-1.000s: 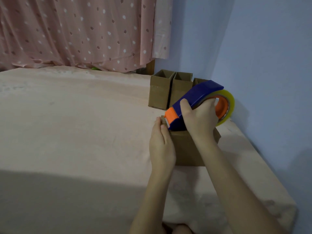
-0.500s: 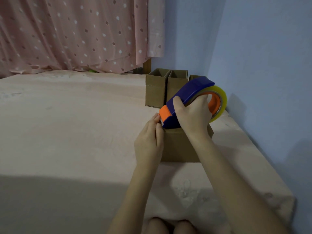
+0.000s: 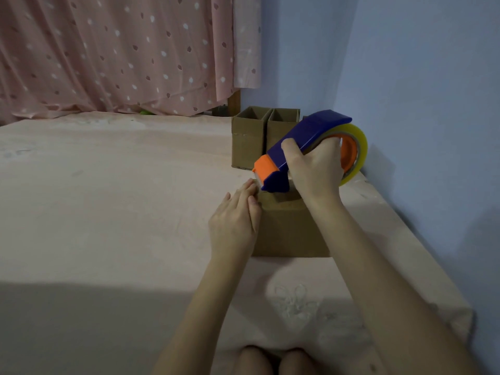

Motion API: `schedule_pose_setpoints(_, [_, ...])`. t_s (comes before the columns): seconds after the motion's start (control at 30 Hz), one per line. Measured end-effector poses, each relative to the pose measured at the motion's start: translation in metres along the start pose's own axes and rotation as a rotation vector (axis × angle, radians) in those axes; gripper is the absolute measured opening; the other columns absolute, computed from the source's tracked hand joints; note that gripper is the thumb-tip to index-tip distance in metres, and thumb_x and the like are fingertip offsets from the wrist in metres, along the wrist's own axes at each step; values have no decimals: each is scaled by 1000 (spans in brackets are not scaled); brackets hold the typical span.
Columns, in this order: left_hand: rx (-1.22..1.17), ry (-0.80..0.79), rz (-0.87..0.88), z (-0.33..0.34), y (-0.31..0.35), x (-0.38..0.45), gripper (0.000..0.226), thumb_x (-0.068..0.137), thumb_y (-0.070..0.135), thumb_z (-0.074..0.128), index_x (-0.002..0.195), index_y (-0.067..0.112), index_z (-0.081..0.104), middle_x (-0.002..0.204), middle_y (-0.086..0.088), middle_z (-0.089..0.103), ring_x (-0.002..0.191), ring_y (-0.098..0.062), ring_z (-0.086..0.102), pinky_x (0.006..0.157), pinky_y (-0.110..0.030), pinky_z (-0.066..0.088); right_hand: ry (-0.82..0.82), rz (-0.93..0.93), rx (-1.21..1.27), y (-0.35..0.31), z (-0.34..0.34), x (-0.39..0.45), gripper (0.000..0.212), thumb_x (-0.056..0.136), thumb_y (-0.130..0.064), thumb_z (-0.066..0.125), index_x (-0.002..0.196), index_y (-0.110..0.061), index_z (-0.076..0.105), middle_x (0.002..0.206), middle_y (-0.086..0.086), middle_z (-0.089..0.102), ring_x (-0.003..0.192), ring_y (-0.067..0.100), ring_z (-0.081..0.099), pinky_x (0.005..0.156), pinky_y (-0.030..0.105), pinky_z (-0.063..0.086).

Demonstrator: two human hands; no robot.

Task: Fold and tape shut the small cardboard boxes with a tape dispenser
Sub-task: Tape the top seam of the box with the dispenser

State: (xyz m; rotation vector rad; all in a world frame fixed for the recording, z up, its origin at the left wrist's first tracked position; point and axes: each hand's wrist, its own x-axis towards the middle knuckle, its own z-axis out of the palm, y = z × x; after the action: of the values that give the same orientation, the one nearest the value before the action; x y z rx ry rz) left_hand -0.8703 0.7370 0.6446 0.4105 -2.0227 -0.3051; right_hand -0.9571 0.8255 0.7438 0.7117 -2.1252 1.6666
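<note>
**Tape run in progress on a soft bed, box lightly braced**

Nearest, two bare knees at the near edge of the pale pink cloth-covered bed (image 3: 108, 212), soft and faintly creased. Farther in, toward the right edge, a small brown cardboard box (image 3: 286, 231), matte, square-cornered, sitting flat. Left hand (image 3: 234, 220) laid flat against the box's left side, fingers straight and together, pressing rather than gripping. Right hand (image 3: 313, 171) wrapped round the blue and orange plastic tape dispenser (image 3: 297, 150), smooth, hard and glossy, orange nose down at the box's top left edge, yellowish clear tape roll (image 3: 357, 155) at the rear.

Likely trouble: yielding bedding under thin card, so downward pressure could sink or tip the box and let the flaps spring apart. Only a flat palm against one side, so a pull toward the right edge could drag the box along. Slack in the tape could wrinkle or stick to itself. Left fingertips close to the nose, so possibly near the cutter; blade itself not visible.

Beyond, in the far right corner, a row of open-topped brown cardboard boxes (image 3: 249, 142), upright and touching, apparently untaped. Behind, a pink spotted curtain (image 3: 121, 55), thin and draped, and a smooth blue wall (image 3: 419, 77).
</note>
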Motion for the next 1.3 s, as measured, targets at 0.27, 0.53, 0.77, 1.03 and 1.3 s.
schedule_pose_setpoints(0.27, [26,10,35,2,0,0,43,96,20,31,110,7,70,117,-3,69,97,-19,69,88,-40,55,-4,58,12,9,-6,11,39,82,-36,65,112,-13,55,93,-1,66,80,11,63,58,15,44])
schedule_pose_setpoints(0.53, [-7,-50,81,-2,-3,6,43,95,22,31,108,7,70,117,-4,69,101,-25,68,96,-39,49,27,-35,-161,18,-3,-5,48,83,-35,66,119,-11,46,103,4,63,87,13,60,63,18,47])
schedule_pose_setpoints(0.77, [-714,-327,-217,-9,3,8,36,82,45,47,111,24,48,124,14,52,116,-4,50,94,-21,44,36,-45,-180,19,0,-5,50,84,-36,65,121,-10,45,105,6,63,89,16,60,64,18,46])
schedule_pose_setpoints(1.03, [-965,-265,-150,17,-6,-7,61,75,39,77,125,32,42,142,2,37,130,-26,42,95,-53,47,15,-16,-144,18,-1,-3,51,84,-34,66,123,-12,42,104,1,58,88,12,57,66,18,48])
schedule_pose_setpoints(1.3, [-872,-235,-87,15,-7,-4,59,69,59,73,118,57,41,135,22,36,128,-11,42,97,-32,47,22,-15,-76,22,-4,4,48,82,-37,65,118,-11,49,103,3,63,88,14,61,64,19,49])
